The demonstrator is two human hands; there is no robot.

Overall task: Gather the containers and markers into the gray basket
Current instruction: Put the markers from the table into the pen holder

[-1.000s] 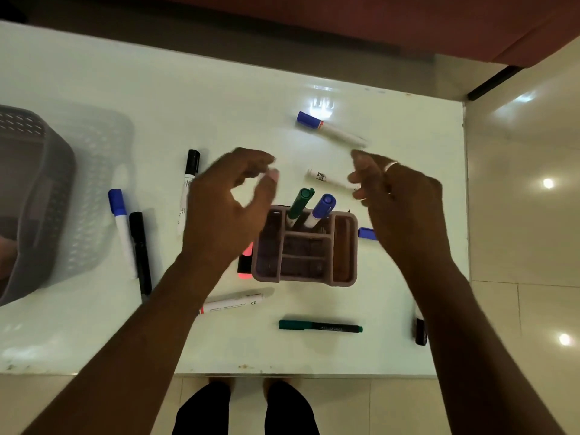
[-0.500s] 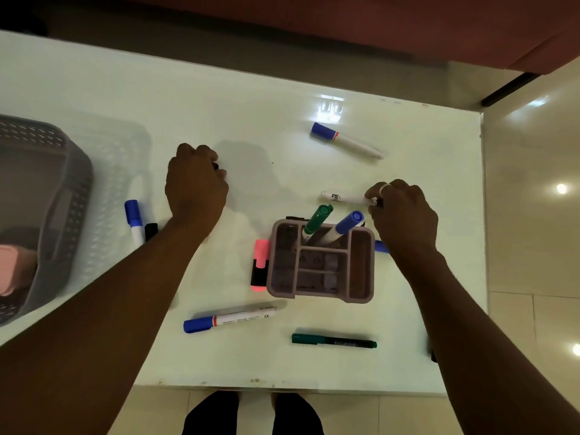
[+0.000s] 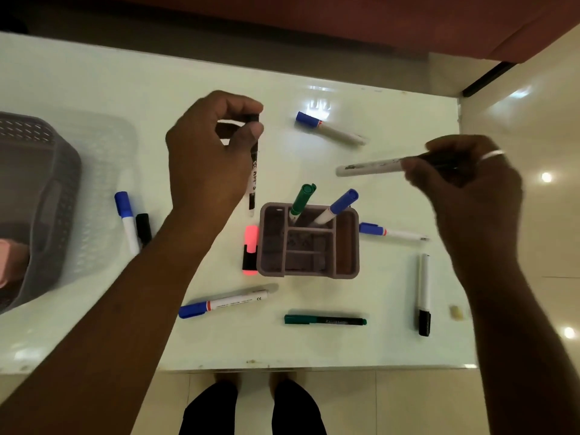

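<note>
Above the pale glossy table (image 3: 94, 89), a marker in each hand!
Smart play, I'd say: swing both across to the perforated gray plastic basket (image 3: 62, 146) at the left edge and let go low inside its rim, no tossing. Now the left hand (image 3: 207, 152) pinches a black-capped white marker (image 3: 253, 180) by its top, barrel dangling; the right hand (image 3: 464, 180) clamps a second white marker (image 3: 370, 167) nearly level, beyond the mauve compartmented organiser (image 3: 309, 271).

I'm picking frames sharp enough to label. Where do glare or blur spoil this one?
Head view: lamp glare whitens the table beside the far blue-capped marker; the right hand and its white marker are smeared by motion; the left hand and its black marker are sharper; the gray basket at the left edge looks soft.
</note>
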